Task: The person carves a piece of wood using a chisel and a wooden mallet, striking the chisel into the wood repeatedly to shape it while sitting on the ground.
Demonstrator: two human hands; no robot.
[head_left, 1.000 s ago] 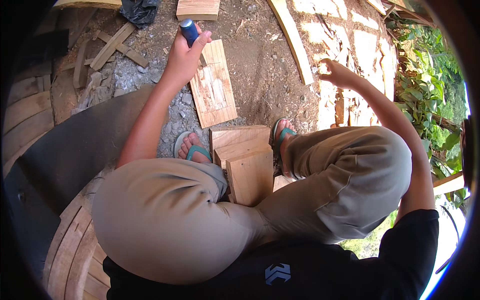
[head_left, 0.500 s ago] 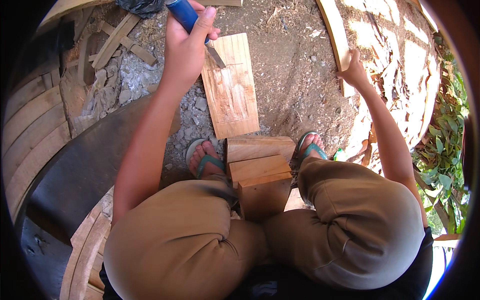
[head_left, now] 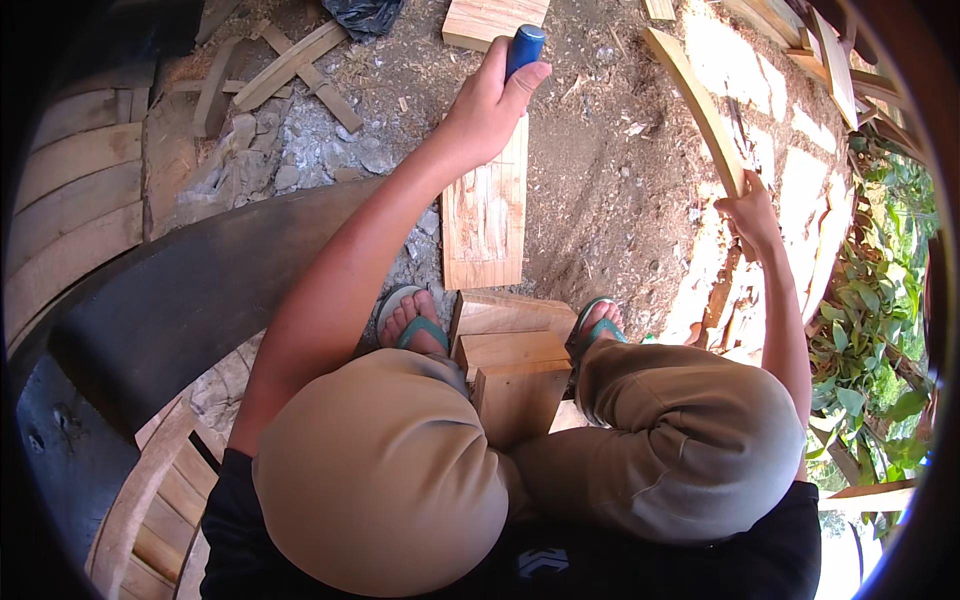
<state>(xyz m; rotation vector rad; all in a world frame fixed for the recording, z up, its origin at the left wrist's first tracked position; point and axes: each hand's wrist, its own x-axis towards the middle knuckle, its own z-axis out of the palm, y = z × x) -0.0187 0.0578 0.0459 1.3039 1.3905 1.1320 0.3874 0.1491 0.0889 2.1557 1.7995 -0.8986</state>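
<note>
My left hand (head_left: 487, 112) is closed round the blue handle of a chisel (head_left: 524, 48), held upright over a pale wooden board (head_left: 484, 220). The chisel's blade is hidden behind my hand. Rough, gouged grain shows on the board's upper face, and my hand covers its far part. Off to the right, my right hand (head_left: 750, 215) grips a long, narrow wooden batten (head_left: 700, 100) near its close end. The batten points away from me, well apart from the board.
Wooden blocks (head_left: 515, 345) stand between my sandalled feet, at the board's near end. A dark curved panel (head_left: 220, 270) lies to the left. Wood scraps (head_left: 290, 65) and a black plastic bag (head_left: 362, 15) are at the far left; another light block (head_left: 495, 20) lies beyond. Leafy plants (head_left: 870, 340) edge the right.
My left hand has moved right in view, and the chisel has gone from slanted, blade showing at the board, to upright. The right hand and batten have shifted; the view has moved too.
</note>
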